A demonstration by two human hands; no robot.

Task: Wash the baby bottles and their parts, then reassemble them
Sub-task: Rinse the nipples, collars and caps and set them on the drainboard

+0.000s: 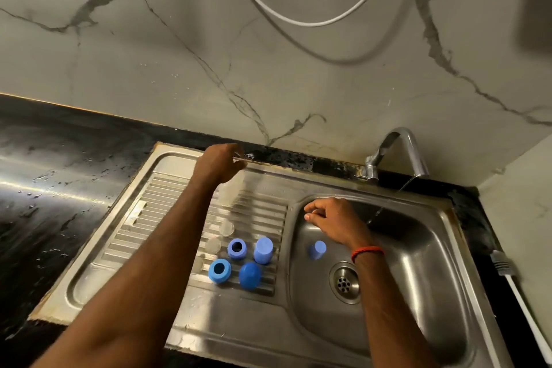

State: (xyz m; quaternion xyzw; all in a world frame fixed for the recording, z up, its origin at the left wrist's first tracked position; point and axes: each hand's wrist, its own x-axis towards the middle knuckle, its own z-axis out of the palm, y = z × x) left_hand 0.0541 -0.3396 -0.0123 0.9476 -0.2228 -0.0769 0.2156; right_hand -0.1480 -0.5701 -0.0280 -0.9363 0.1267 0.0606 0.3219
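Note:
My left hand [219, 163] reaches to the far rim of the drainboard and seems to grip the top of a clear bottle [237, 193], which is blurred and faint. My right hand [334, 221] hovers over the sink basin [418, 263] with curled fingers; whether it holds anything is unclear. A blue cap [318, 249] lies in the basin just below that hand. On the drainboard [125, 236] stand two blue rings [237, 248] [219, 270], a light blue cap [263, 249] and a darker blue cap [250, 275]. Three clear teats [227, 228] sit left of them.
The tap [397, 155] at the back right runs a thin stream [378, 213] into the basin, just right of my right hand. The drain [345, 282] is in the basin floor. Wet black countertop [59, 176] lies on the left. A white cable [525, 317] runs along the right edge.

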